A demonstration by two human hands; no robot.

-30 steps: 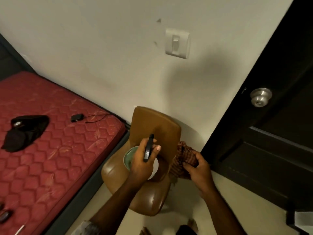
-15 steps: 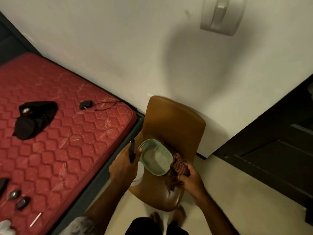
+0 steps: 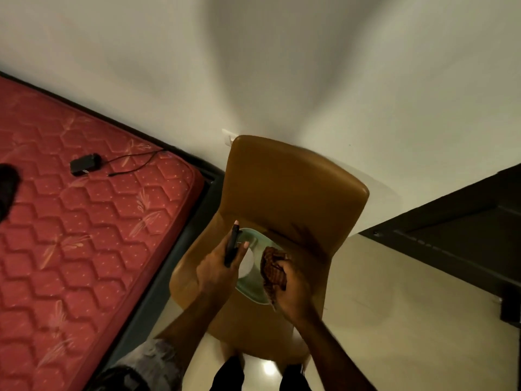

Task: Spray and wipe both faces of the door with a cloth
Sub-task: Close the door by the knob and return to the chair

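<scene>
My right hand point(image 3: 293, 289) grips a brown checked cloth point(image 3: 272, 268), bunched over the right rim of a pale green bowl point(image 3: 248, 289) on a brown chair seat. My left hand point(image 3: 218, 268) is closed around a slim black stick-like object point(image 3: 231, 245), held over the bowl's left side, with something white point(image 3: 245, 263) just under it. The dark door point(image 3: 456, 235) stands at the right, only its lower part showing.
The brown chair point(image 3: 293, 187) stands against the white wall point(image 3: 253, 66). A red quilted mattress point(image 3: 84, 235) fills the left, with a black charger and cable point(image 3: 84, 163) on it. Pale floor point(image 3: 394, 320) lies between chair and door. My feet show below.
The view has tilted down and nearer the chair; the light switch and door knob have left the frame. My right hand has brought the cloth onto the bowl's rim.
</scene>
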